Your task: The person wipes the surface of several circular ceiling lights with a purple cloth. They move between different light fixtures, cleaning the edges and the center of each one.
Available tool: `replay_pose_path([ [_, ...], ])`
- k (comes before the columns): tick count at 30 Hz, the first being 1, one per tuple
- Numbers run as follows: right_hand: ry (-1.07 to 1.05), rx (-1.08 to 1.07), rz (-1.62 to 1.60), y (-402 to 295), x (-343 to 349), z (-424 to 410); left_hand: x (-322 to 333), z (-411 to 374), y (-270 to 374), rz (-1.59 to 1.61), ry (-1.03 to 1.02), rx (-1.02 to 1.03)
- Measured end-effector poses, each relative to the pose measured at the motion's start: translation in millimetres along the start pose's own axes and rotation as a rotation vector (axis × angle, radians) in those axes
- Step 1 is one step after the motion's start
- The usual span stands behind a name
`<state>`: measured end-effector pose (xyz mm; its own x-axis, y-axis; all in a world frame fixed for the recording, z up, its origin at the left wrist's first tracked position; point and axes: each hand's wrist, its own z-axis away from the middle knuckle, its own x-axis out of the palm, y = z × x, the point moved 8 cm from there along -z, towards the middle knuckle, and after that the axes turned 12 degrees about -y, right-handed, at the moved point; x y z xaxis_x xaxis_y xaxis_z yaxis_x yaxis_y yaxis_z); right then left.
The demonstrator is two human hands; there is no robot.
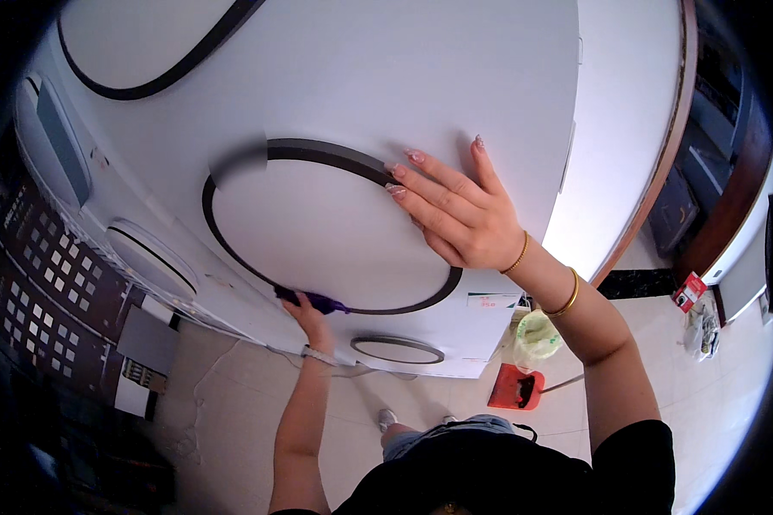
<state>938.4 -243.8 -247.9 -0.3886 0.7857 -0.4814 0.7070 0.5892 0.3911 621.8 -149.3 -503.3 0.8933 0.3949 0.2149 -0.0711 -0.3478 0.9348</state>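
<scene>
In front of me a large round lamp (pixel 322 238) with a black rim and a pale face is mounted on a white display panel (pixel 386 84). At its lower edge my left hand (pixel 309 318) holds a dark purple cloth (pixel 325 302) against the rim. My right hand (pixel 464 212) lies spread across the upper right of the lamp, its fingertips at the black rim and nothing in its grasp. Part of the rim at upper left looks blurred. Beneath sits a smaller oval-looking lamp (pixel 397 350) with a grey rim.
Another black-rimmed lamp (pixel 135 90) is at upper left, with white lamps (pixel 151 257) along the left side. A price label (pixel 493 300) is on the panel's lower right. On the tiled floor are a red dustpan (pixel 515 387) and a plastic bag (pixel 536 338). A cable (pixel 200 399) trails at left.
</scene>
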Motion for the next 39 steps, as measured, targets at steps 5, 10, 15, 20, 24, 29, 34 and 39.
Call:
replay_pose_path([
  [5, 0.027, -0.018, -0.026, 0, -3, -2, 33, 61, -59, 0.285, -0.029, -0.344],
  [10, 0.012, -0.013, -0.046, 0, 0, -1, 56, 109, -48, 0.230, -0.190, -0.494],
  [15, 0.010, -0.013, -0.010, 2, 1, 2, 11, 82, 0, 0.047, 0.049, -0.030],
  [20, -0.028, 0.008, 0.000, 0, -2, -2, 17, 28, 43, -0.013, -0.122, 0.172],
  [24, -0.011, -0.003, -0.001, -1, -1, -1, 24, -1, 55, -0.237, -0.041, 0.211],
  [29, -0.015, -0.008, -0.037, 0, -1, -2, 36, -35, 132, -0.368, 0.047, 0.416],
  [34, -0.019, -0.030, -0.122, 3, -1, 1, 88, -32, 213, -0.583, 0.010, 0.705],
  [39, -0.073, -0.013, -0.160, 3, 1, 4, 161, 41, 223, -0.947, -0.158, 1.156],
])
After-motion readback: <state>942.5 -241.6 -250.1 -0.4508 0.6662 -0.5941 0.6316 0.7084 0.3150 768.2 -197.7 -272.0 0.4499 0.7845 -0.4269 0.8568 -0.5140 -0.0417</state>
